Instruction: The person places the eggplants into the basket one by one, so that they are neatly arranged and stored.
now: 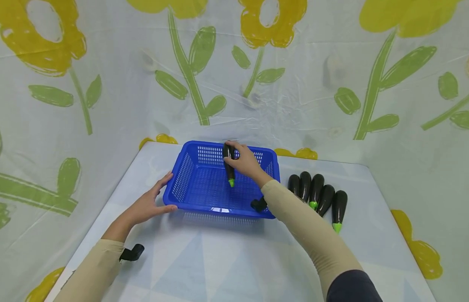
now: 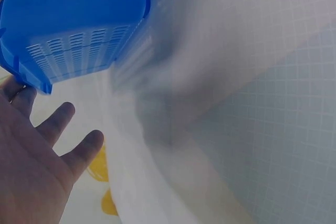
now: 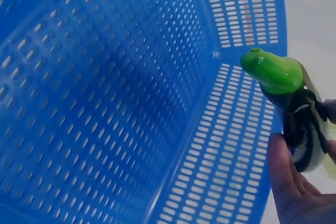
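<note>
A blue plastic basket (image 1: 219, 214) with slotted walls stands on the table. My right hand (image 1: 247, 163) pinches a dark eggplant (image 1: 229, 165) above the basket near its far wall, the green stem end pointing down. In the right wrist view, the green cap of the eggplant (image 3: 273, 72) shows against the slotted wall, with the fingers (image 3: 286, 171) around its dark body. My left hand (image 1: 147, 205) is spread at the basket's left front corner, thumb at the front rim. Fingertips touch the rim in the left wrist view, the other fingers (image 2: 58, 121) fanned out straight.
Several more eggplants (image 1: 317, 191) lie in a row to the right of the basket, partly behind the right sleeve. A flowered cloth (image 1: 294, 92) hangs behind the pale table (image 1: 204, 260). A black wrist mount (image 1: 132, 253) sticks out by the left sleeve.
</note>
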Tool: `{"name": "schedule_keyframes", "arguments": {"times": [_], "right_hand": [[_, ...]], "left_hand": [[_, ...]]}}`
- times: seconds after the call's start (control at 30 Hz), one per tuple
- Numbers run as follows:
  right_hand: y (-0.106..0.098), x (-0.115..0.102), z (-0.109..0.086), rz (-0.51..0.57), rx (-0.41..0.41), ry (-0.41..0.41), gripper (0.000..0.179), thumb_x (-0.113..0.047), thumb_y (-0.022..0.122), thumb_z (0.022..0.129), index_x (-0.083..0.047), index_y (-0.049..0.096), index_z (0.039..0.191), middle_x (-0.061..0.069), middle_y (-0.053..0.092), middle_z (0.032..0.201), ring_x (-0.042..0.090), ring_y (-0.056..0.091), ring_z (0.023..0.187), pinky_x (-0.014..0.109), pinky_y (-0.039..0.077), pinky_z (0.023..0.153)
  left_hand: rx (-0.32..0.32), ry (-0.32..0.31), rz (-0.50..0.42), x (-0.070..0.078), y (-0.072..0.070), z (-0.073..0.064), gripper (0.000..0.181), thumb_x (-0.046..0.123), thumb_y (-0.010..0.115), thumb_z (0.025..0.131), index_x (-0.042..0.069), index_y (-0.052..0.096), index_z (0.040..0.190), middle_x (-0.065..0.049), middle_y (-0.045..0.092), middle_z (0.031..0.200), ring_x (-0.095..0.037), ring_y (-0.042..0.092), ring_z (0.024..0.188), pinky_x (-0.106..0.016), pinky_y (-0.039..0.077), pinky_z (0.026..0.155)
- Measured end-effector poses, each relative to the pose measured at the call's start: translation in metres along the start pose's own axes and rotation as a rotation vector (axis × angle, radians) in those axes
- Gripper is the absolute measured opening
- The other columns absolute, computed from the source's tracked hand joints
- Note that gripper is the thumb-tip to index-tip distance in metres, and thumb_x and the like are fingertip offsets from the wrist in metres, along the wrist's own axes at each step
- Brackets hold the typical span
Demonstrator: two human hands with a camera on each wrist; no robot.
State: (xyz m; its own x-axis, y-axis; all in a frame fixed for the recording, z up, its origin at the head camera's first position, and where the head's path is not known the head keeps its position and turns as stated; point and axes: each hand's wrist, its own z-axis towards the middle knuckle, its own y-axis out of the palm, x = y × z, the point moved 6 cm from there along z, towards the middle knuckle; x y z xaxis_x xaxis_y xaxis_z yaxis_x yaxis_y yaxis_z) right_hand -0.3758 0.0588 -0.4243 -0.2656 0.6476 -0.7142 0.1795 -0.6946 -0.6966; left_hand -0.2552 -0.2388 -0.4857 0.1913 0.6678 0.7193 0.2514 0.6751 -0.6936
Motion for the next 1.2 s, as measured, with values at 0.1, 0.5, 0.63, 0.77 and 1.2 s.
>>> {"name": "schedule_keyframes", "arguments": {"times": [0.1,0.5,0.63,0.77,1.2], "right_hand": [[0.004,-0.003,0.003,0.007,-0.007,-0.011,0.061,-0.031,0.068,0.098,-0.025,0.045,0.154,0.019,0.047,0.149,0.033,0.059,0.117,0.047,0.056,0.091],[0.028,-0.008,0.016,0.025,-0.056,-0.03,0.062,-0.03,0.069,0.098,-0.024,0.045,0.155,0.017,0.05,0.146,0.034,0.052,0.129,0.051,0.051,0.101],[0.035,-0.01,0.018,0.028,-0.074,-0.02,0.063,-0.031,0.07,0.098,-0.026,0.045,0.155,0.017,0.05,0.146,0.034,0.052,0.13,0.052,0.05,0.102],[0.04,-0.011,0.019,0.03,-0.088,-0.002,0.062,-0.031,0.07,0.097,-0.028,0.045,0.154,0.018,0.049,0.146,0.034,0.052,0.13,0.052,0.05,0.101],[0.068,-0.015,0.025,0.138,-0.234,-0.009,0.064,-0.019,0.071,0.097,-0.018,0.044,0.155,0.015,0.048,0.152,0.031,0.06,0.124,0.039,0.057,0.093]], "left_hand": [[-0.003,0.0,-0.002,0.0,0.0,0.0,0.11,0.045,0.08,0.085,0.022,0.008,0.165,-0.009,0.005,0.171,-0.049,0.017,0.151,-0.068,0.026,0.116],[-0.001,-0.001,-0.003,-0.001,0.0,0.0,0.109,0.045,0.079,0.086,0.023,0.007,0.165,-0.009,0.006,0.171,-0.05,0.019,0.15,-0.068,0.027,0.116],[0.001,0.002,-0.003,0.0,0.0,0.0,0.11,0.044,0.08,0.086,0.023,0.008,0.165,-0.01,0.006,0.171,-0.05,0.019,0.15,-0.068,0.027,0.115],[0.001,0.008,-0.004,0.001,0.0,0.0,0.109,0.044,0.08,0.086,0.023,0.008,0.165,-0.01,0.006,0.171,-0.05,0.02,0.15,-0.068,0.027,0.115],[-0.003,-0.001,-0.005,-0.001,0.0,0.0,0.11,0.045,0.08,0.085,0.025,0.007,0.165,-0.011,0.006,0.171,-0.051,0.019,0.15,-0.07,0.027,0.114]]}}
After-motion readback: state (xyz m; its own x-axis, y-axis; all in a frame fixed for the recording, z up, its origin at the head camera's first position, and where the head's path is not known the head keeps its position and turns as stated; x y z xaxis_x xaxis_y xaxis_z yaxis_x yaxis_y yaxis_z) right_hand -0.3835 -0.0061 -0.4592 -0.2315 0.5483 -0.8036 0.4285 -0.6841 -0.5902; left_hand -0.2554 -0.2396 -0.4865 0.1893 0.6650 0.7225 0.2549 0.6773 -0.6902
